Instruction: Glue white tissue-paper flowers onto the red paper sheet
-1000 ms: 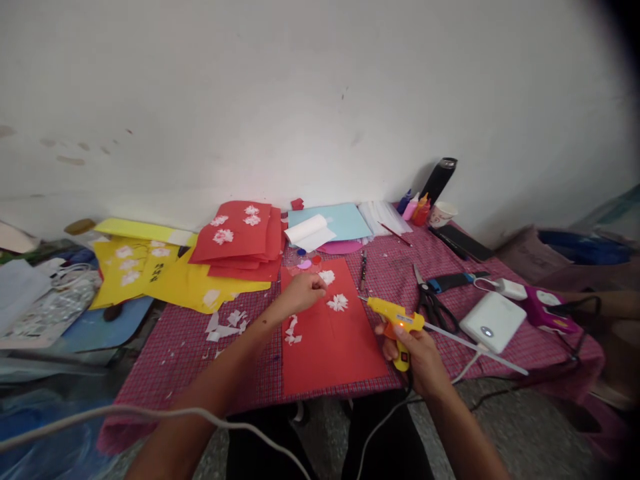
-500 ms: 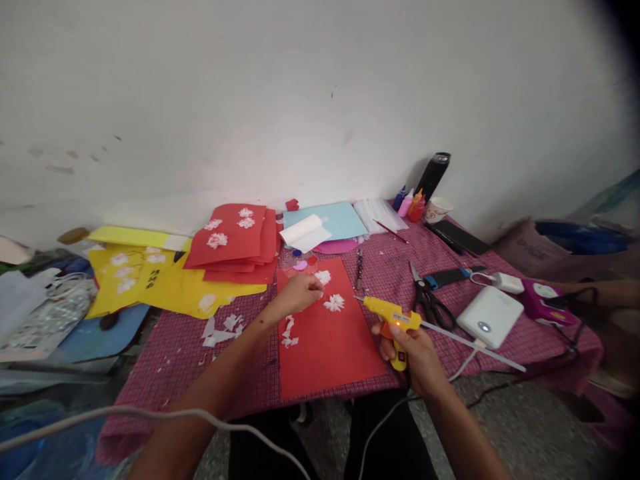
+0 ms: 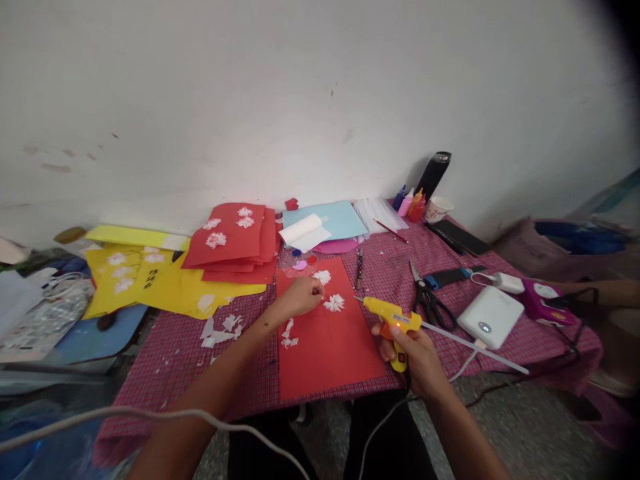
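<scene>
A red paper sheet (image 3: 333,360) lies in front of me on the checked cloth. Two ruffled white paper flowers sit on its upper part, the lower one (image 3: 334,303) just right of my fingertips. Over the sheet's upper left, my left hand (image 3: 301,296) is closed in a pinch; what it pinches, if anything, is too small to make out. Loose white paper bits (image 3: 289,335) lie below that hand. My right hand (image 3: 413,350) grips a yellow hot glue gun (image 3: 393,313) at the sheet's right edge, its nozzle pointing left toward the flowers and a long glue stick out its back.
Red folded cards (image 3: 227,230) and yellow cards (image 3: 175,287) lie at left. Black scissors (image 3: 430,300), a white power bank (image 3: 490,317) and a purple power socket (image 3: 547,303) are at right. Paint bottles (image 3: 407,203), a paper cup (image 3: 439,209) and a black flask (image 3: 434,175) stand by the wall.
Hardly anything differs. My left hand has shifted very slightly over the sheet, still pinched. The glue gun stays in my right hand at the same spot.
</scene>
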